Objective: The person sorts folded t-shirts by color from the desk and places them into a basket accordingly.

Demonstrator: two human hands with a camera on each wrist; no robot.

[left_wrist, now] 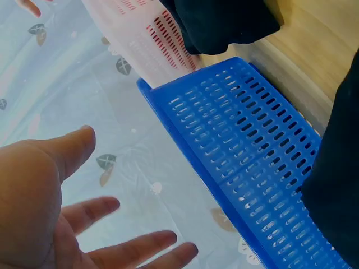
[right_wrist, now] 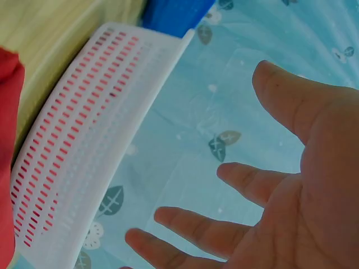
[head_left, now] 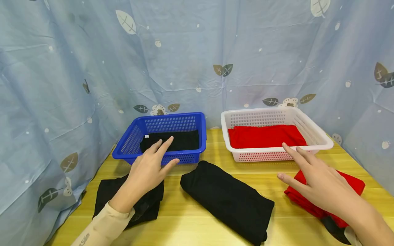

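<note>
My left hand (head_left: 149,169), fingers spread and holding nothing, hovers before the blue basket (head_left: 201,136), partly covering a folded black cloth (head_left: 129,198) on the table in the head view. Inside that basket lies another folded black cloth (head_left: 184,140) with a small white tag. My right hand (head_left: 323,184), also empty with fingers extended, overlaps a folded red cloth (head_left: 351,181) that has a black part near its lower end. Behind it stands the white basket (head_left: 320,138) with a folded red cloth (head_left: 261,136) inside. Between the hands a long folded black cloth (head_left: 227,201) lies slantwise.
The wooden table (head_left: 172,218) carries both baskets side by side at its back edge, with a gap between them. A light blue curtain (head_left: 184,51) with leaf prints hangs right behind the baskets and along both sides.
</note>
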